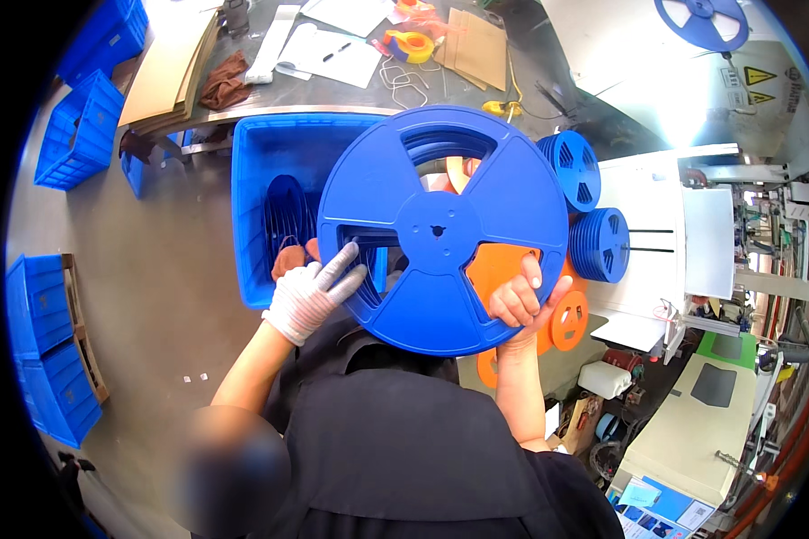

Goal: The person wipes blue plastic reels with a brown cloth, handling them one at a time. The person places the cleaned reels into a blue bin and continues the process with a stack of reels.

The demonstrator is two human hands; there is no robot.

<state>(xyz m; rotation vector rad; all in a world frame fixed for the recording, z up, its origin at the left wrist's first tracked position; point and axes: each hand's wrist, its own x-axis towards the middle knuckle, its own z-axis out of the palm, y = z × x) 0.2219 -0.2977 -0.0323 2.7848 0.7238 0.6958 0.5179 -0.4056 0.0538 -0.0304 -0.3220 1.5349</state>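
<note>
A large blue plastic reel (439, 193) faces up in front of me, with several more reel edges visible through its openings. My left hand (307, 296), in a whitish glove, is at its left rim, with two fingers spread over the rim into an opening; its thumb is hidden. My bare right hand (523, 301) grips the lower right rim, fingers curled through another opening. Behind the reel stands a blue bin (274, 135) holding several blue reels (288, 211) on edge. Brown-red material (289, 260) shows beside them; I cannot tell what it is.
Blue reel stacks (600, 244) and orange reels (569, 321) are at the right, near a white machine surface (643, 193). Beyond the bin, a dark workbench (351, 94) carries papers, yellow tape (411, 47) and cardboard (475, 49). Blue crates (49, 350) stand at left.
</note>
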